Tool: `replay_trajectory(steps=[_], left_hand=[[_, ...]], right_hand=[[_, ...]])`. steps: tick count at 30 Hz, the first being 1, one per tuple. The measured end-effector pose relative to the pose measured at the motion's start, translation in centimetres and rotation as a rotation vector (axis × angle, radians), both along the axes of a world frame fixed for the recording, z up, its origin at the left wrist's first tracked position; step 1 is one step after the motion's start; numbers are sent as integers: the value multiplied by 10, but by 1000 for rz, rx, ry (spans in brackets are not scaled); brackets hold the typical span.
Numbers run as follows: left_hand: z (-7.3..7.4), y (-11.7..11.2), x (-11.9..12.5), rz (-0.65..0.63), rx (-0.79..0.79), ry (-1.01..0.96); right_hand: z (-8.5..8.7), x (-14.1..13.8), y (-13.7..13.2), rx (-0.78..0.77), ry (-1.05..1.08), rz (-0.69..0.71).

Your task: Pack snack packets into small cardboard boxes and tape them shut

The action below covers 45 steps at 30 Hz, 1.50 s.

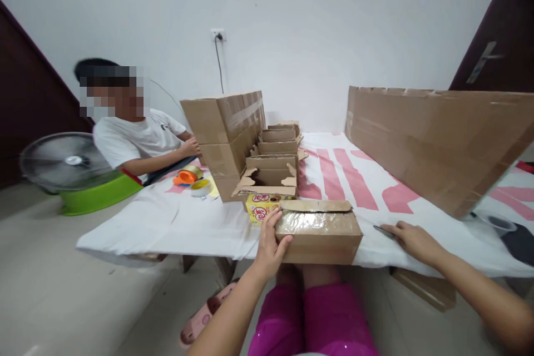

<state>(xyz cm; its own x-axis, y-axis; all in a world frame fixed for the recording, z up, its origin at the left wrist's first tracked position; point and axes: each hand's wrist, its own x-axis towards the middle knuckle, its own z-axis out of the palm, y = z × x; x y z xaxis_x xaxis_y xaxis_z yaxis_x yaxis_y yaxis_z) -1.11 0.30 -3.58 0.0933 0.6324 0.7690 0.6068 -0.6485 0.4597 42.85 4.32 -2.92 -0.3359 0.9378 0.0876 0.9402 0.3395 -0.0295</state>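
Note:
A long cardboard box [319, 246] with clear tape across its top lies at the table's front edge. My left hand [270, 242] grips its left end, thumb on the front face and fingers on top. To the right of the box, my right hand [413, 240] rests low over the cloth, its fingers closed on a slim dark tool [386, 231] that looks like a knife; its exact kind is unclear. Just behind the box's left end stands a yellow printed carton [257, 212]. An open-topped cardboard box [271, 176] is behind that, with several more in a row.
Stacked closed boxes [229, 147] stand left of the row. A large cardboard piece [434, 139] rises at right. Tape rolls [202, 187] and an orange tape dispenser [184, 178] lie at left, near a seated person [144, 142] and a fan [73, 161]. White cloth [137, 228] covers the table.

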Motion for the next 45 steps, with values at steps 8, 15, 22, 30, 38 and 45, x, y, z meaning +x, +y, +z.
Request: replay_trajectory(steps=[8,15,22,30,38,45], left_hand=[[3,-1,1,-11,9,13],[-1,-1,2,-15,-41,-43],[12,-9,4,-5,-8,-30],[14,-8,5,15,-27,-17],[6,-8,7,11,-50,-81],[3,-6,9,10,-10,-99]], right_hand=[[4,-11,4,47,-22,4],[90,-110,-22,439,443,439],[96,-169,-44,429,378,611],[85,-196,-40,488,347,558],[82,-212,-42,504,382,550],[90,-209,-31,490,393,449]])
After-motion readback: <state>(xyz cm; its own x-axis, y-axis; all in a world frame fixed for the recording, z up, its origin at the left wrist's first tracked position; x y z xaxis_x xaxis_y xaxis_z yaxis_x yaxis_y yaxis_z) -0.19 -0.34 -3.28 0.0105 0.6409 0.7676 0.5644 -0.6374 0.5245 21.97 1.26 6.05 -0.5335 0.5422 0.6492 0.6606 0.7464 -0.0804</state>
